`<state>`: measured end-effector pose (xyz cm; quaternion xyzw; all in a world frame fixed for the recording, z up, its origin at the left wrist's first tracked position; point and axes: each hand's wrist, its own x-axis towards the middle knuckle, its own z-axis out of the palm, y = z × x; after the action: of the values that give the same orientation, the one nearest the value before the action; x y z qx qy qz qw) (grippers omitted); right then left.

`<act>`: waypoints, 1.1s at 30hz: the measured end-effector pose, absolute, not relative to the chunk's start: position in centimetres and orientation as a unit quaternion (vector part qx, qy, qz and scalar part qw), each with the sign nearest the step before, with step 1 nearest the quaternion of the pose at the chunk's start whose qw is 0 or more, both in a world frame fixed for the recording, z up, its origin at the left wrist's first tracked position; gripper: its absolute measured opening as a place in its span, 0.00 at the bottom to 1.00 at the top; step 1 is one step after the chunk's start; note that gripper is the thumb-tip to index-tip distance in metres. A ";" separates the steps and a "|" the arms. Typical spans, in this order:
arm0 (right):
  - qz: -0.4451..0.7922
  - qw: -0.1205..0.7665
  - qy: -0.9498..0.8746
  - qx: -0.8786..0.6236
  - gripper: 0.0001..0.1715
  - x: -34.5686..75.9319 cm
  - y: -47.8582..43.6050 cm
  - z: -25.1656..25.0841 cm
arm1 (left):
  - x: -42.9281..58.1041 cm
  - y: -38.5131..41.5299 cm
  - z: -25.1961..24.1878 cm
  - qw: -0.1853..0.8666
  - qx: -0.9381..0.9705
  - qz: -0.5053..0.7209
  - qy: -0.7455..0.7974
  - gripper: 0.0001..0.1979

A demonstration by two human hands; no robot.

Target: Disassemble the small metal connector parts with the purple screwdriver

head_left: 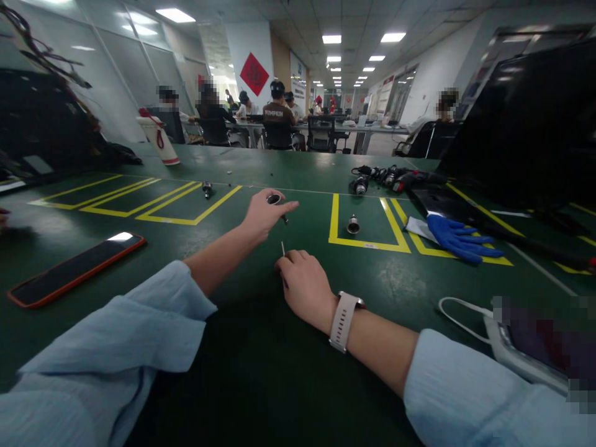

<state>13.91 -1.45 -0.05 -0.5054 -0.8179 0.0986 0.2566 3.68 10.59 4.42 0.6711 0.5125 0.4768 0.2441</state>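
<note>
My left hand is raised a little over the table, fingers closed around a small metal part with a shiny round rim. A short dark stem of that part pokes out below the fingers. Closer to me, my right hand grips a tool of which only a thin metal rod shows, pointing up; its handle is mostly hidden. The rod and the metal part are apart. A similar cup-shaped metal part rests inside a yellow taped box on the right, and another small metal part lies at the left boxes.
On the left lie a phone in an orange case and a white cup. To the right are a blue glove, black cabled parts, a white device with a cord and a large dark screen. People sit at farther desks.
</note>
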 end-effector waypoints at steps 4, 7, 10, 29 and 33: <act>0.063 0.212 -0.836 -0.503 0.14 14.0 -1.6 0.2 | 9.2 11.6 5.7 0.320 0.761 0.363 0.433 0.09; 0.053 0.208 -0.838 -0.501 0.13 14.1 -1.4 0.2 | 13.7 11.8 5.6 0.295 0.824 0.305 0.375 0.12; 0.056 0.220 -0.839 -0.495 0.13 14.1 -1.1 0.0 | 17.6 11.6 4.9 0.233 0.888 0.240 0.315 0.15; 0.086 0.270 -0.822 -0.494 0.14 14.3 -0.6 -0.7 | 21.2 12.1 4.7 0.073 0.944 0.094 0.307 0.28; 0.068 0.257 -0.828 -0.494 0.12 14.3 -0.7 -0.2 | 19.5 13.2 4.7 0.105 0.929 0.060 0.349 0.25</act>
<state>14.28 -0.69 -0.25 -0.4939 -0.8278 0.0683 0.2573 19.48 13.21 4.67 0.9292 0.3493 0.0603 0.1049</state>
